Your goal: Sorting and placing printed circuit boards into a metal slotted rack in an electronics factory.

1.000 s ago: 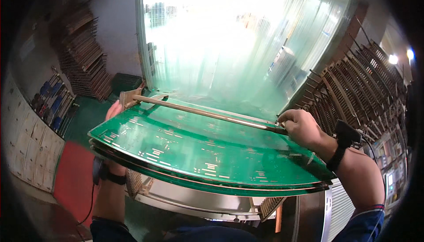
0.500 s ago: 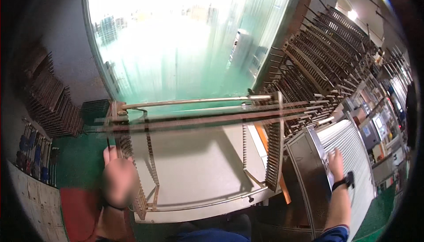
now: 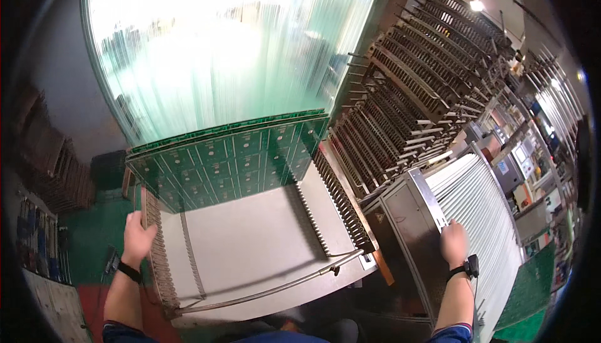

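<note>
Green boards (image 3: pixel 241 161) are standing near-upright at the far end of a rack (image 3: pixel 341 199), the step apparently being their setting in slots; another board would be calling for a free slot nearer. The left hand (image 3: pixel 138 238) is hovering at the rack's left side, the right hand (image 3: pixel 455 244), blurred, by rollers (image 3: pixel 485 196); whether either grip is spread or closed, one cannot tell. A white surface (image 3: pixel 250 236) is bearing the rack before a strip curtain (image 3: pixel 244 86), more racks (image 3: pixel 432 61) rising at far right.

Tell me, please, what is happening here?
The person's left hand is at the left side of a rack on a white table; whether it touches is unclear. Green boards stand on edge at the rack's far end. The right hand, blurred, is by the edge of a roller conveyor. Neither hand holds a board.
</note>
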The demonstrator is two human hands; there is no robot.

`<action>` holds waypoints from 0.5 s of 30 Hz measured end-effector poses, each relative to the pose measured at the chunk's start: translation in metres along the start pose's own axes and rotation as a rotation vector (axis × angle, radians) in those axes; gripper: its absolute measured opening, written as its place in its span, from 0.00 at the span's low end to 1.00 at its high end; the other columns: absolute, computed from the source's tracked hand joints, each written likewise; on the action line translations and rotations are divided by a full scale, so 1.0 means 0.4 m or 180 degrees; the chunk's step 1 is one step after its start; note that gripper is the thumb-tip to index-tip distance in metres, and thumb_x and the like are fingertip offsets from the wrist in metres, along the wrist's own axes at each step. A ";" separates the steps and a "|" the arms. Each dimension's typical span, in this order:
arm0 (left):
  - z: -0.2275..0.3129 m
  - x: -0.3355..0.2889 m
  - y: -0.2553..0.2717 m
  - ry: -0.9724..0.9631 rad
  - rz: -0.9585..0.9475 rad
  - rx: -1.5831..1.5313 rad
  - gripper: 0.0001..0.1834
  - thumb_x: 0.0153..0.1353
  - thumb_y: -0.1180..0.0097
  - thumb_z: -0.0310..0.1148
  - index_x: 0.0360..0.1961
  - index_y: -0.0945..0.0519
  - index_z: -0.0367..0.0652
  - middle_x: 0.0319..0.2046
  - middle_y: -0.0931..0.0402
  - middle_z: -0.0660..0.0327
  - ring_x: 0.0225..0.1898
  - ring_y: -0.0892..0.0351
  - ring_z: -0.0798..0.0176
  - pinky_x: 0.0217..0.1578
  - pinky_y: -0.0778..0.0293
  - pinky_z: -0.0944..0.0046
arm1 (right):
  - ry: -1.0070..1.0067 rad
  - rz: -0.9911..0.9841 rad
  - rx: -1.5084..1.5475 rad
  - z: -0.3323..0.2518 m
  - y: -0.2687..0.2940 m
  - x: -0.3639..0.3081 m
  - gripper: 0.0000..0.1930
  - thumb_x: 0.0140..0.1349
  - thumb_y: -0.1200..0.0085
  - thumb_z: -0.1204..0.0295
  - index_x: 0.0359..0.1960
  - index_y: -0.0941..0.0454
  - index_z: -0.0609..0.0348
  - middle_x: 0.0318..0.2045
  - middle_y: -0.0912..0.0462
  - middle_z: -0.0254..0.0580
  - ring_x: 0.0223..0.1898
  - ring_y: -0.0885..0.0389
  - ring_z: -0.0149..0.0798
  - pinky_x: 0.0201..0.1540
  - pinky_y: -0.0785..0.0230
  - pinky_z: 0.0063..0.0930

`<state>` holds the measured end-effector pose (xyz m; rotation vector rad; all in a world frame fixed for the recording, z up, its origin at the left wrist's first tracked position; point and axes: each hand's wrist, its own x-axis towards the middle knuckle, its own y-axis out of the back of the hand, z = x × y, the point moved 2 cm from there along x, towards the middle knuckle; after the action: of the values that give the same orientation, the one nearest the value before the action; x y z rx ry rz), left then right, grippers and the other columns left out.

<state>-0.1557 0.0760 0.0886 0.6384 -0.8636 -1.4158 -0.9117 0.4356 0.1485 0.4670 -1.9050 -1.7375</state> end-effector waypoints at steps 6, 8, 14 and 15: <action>-0.022 0.027 -0.038 -0.0201 0.0202 -0.0126 0.27 0.54 0.39 0.31 0.56 0.26 0.37 0.51 0.27 0.46 0.54 0.27 0.45 0.55 0.30 0.55 | 0.0119 -0.0128 0.0033 0.092 -0.022 0.055 0.34 0.71 0.59 0.47 0.70 0.38 0.58 0.69 0.42 0.64 0.71 0.45 0.61 0.71 0.51 0.47; 0.018 0.022 -0.031 0.0300 0.0223 -0.0965 0.31 0.58 0.41 0.31 0.64 0.31 0.43 0.57 0.28 0.53 0.55 0.27 0.58 0.56 0.32 0.61 | 0.0241 -0.0103 0.0139 0.105 -0.021 0.065 0.33 0.71 0.60 0.48 0.70 0.39 0.59 0.69 0.42 0.63 0.71 0.45 0.60 0.72 0.51 0.47; -0.010 -0.107 0.082 -0.0142 0.1416 -0.0231 0.12 0.69 0.48 0.32 0.48 0.20 0.39 0.51 0.22 0.61 0.55 0.26 0.62 0.56 0.32 0.63 | 0.1658 -0.0241 0.0425 0.052 -0.056 0.119 0.29 0.74 0.64 0.58 0.71 0.43 0.61 0.71 0.43 0.56 0.74 0.49 0.52 0.74 0.58 0.41; 0.062 -0.164 0.079 -0.0048 0.1407 -0.0832 0.11 0.69 0.48 0.31 0.47 0.20 0.37 0.47 0.22 0.61 0.52 0.25 0.61 0.55 0.32 0.64 | 0.1891 -0.0459 0.0818 0.051 -0.051 0.117 0.29 0.74 0.65 0.59 0.71 0.43 0.62 0.72 0.44 0.55 0.74 0.49 0.51 0.75 0.59 0.40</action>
<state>-0.1546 0.1464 0.1197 0.2187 -0.7581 -1.1052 -0.9633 0.4227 0.1339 1.1021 -1.6784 -1.2379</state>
